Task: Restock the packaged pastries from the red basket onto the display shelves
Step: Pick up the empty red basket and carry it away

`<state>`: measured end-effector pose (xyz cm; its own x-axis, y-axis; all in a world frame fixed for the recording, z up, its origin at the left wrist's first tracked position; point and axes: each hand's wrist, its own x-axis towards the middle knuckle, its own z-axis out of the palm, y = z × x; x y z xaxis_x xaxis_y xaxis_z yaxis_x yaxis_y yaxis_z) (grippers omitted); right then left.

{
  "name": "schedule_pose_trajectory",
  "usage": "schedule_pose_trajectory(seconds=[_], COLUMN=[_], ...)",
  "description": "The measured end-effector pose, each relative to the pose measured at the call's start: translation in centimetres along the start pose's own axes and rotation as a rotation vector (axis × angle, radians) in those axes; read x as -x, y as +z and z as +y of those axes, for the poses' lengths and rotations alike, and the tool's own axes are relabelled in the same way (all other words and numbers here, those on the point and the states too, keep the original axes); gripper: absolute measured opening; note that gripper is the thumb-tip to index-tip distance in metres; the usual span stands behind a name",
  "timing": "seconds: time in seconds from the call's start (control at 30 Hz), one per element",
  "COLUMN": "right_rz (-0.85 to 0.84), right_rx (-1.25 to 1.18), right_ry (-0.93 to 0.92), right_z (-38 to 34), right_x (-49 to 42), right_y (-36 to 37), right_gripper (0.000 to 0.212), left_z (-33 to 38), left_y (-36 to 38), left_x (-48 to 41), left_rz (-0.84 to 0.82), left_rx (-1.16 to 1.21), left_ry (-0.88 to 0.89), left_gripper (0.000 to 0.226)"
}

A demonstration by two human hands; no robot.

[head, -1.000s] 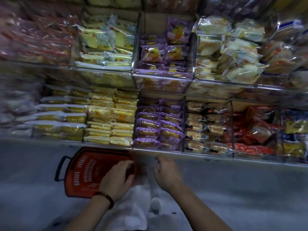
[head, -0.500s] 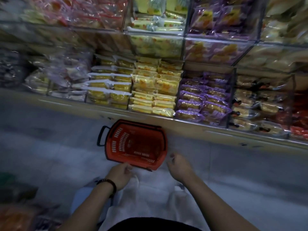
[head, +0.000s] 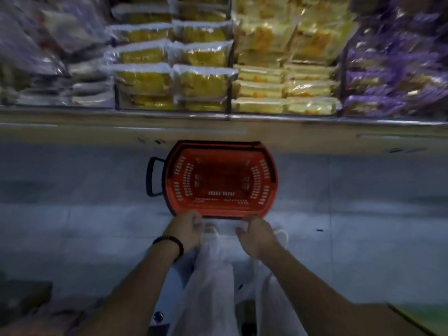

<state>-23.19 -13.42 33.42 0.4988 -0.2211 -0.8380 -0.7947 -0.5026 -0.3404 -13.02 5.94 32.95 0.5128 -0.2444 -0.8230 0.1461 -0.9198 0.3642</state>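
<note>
Red basket point(head: 184, 183) stands upright just below the display shelf point(head: 169, 115) stacked with yellow and purple pastries point(head: 201, 80).

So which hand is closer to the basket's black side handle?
Left. The left hand sits at the basket corner nearest the black handle; the right hand at the opposite corner.

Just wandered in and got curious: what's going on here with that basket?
A person stands before display shelves stacked with yellow and purple packaged pastries. A red basket sits on the floor below, looking empty. The left hand and right hand are at its near rim; blur hides whether they grip it.
</note>
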Motion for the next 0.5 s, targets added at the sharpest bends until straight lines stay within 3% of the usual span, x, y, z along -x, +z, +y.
schedule_pose_trajectory(seconds=[0.1,0.2,0.3,0.4,0.5], right_rz=[-0.082,-0.103,-0.071,-0.051,-0.089], right_rx=[0.071,0.206,0.378,0.426,0.444], right_ry=[0.004,-0.028,-0.114,-0.203,-0.249], right_z=[-0.5,-0.3,-0.1,-0.1,-0.3], right_x=[-3.7,-8.1,-13.1,-17.4,-20.1], right_y=[5.2,9.3,12.4,15.1,17.7], right_gripper=[0.057,0.064,0.074,0.079,0.082], left_z=[-3.3,-6.5,-9.1,-10.7,-11.3], left_y=[-0.6,-1.1,-2.5,-3.7,-3.5], left_x=[-4.9,-10.6,-16.9,-22.1,-25.1], left_rz=[0.057,0.119,0.263,0.415,0.377], left_rx=[0.011,-0.018,-0.029,0.009,-0.125], left_ry=[-0.034,-0.022,-0.034,-0.085,-0.244], left_gripper=[0.034,0.035,0.034,0.055,0.073])
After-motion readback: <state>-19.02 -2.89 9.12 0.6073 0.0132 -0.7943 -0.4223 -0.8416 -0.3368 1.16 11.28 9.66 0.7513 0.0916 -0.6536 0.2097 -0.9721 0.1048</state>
